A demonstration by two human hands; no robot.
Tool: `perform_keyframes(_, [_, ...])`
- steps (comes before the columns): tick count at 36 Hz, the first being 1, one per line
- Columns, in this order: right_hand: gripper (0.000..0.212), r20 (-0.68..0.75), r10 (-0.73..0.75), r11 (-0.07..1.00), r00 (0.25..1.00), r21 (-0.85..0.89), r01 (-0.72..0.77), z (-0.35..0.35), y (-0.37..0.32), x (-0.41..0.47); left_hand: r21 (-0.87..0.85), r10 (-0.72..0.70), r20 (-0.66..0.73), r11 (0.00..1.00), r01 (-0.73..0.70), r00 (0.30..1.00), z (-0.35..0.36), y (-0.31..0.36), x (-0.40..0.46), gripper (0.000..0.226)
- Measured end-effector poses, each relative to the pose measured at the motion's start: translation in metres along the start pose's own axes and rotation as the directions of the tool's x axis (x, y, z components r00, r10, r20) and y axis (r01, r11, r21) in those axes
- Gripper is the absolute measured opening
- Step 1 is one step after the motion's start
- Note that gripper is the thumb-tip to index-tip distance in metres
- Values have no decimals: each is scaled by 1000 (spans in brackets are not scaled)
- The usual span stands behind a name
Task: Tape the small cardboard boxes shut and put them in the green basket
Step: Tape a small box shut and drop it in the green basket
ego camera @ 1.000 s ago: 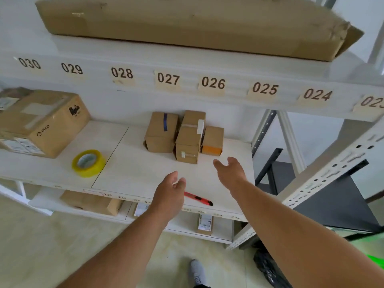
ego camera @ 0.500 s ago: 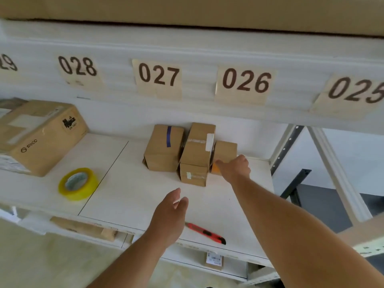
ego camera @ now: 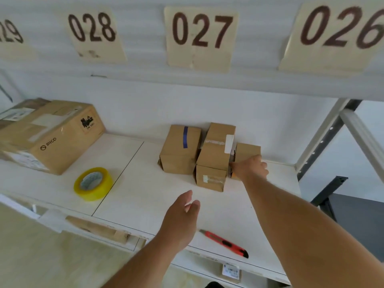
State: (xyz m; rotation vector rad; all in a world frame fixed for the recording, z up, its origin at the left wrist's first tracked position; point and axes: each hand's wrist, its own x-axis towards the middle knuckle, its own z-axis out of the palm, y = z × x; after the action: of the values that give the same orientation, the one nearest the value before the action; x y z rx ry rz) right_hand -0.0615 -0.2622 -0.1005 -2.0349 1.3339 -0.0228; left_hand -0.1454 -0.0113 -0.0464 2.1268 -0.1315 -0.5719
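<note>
Gripping smallest box (ego camera: 247, 150), your right hand (ego camera: 250, 169): light, stiff cardboard; hold opposite sides. Left hand (ego camera: 180, 221) open, idle.

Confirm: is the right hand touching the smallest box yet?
Touching. In the head view the right hand lies on the smallest box, thumb at its left edge.

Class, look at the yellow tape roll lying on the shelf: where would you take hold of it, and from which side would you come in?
Grip the yellow tape roll across its rim from above, thumb in the open core and fingers on the outer wall. It lies flat, hole upward, with bare shelf around it, so nothing blocks a top approach. The open left hand is probably the nearer one.
</note>
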Motion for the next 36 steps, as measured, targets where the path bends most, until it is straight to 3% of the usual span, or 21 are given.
perform_keyframes(13, [100, 115, 195, 947, 974, 238, -217, -72, 46, -95, -64, -121, 87, 990, 127, 989, -43, 4, -58, 49])
perform_keyframes(17, [102, 236, 177, 901, 955, 352, -254, -76, 69, -144, -74, -164, 94, 983, 171, 982, -60, -4, -76, 48])
perform_keyframes(21, [69, 427, 88, 864, 900, 417, -283, -69, 75, -187, -61, -188, 86, 979, 193, 978, -66, -11, -76, 46])
perform_keyframes(25, [82, 521, 40, 854, 853, 426, -300, -37, 77, -218, -97, -221, 80, 969, 228, 972, -64, -18, -68, 45])
perform_keyframes(27, [81, 573, 43, 844, 818, 417, -337, -19, 79, -227, -82, -244, 80, 965, 251, 966, -61, -19, -62, 34])
perform_keyframes(29, [63, 633, 37, 828, 773, 414, -379, -9, 75, -239, -47, -239, 91, 969, 244, 967, -59, -21, -55, 19])
perform_keyframes(32, [36, 693, 33, 768, 720, 443, -462, 6, 70, -246, -20, -242, 83, 969, 245, 967, -57, -31, -41, 21])
perform_keyframes(36, [15, 704, 2, 771, 710, 452, -449, 21, 67, -242, -37, -253, 72, 966, 256, 965, -56, -46, -28, 27])
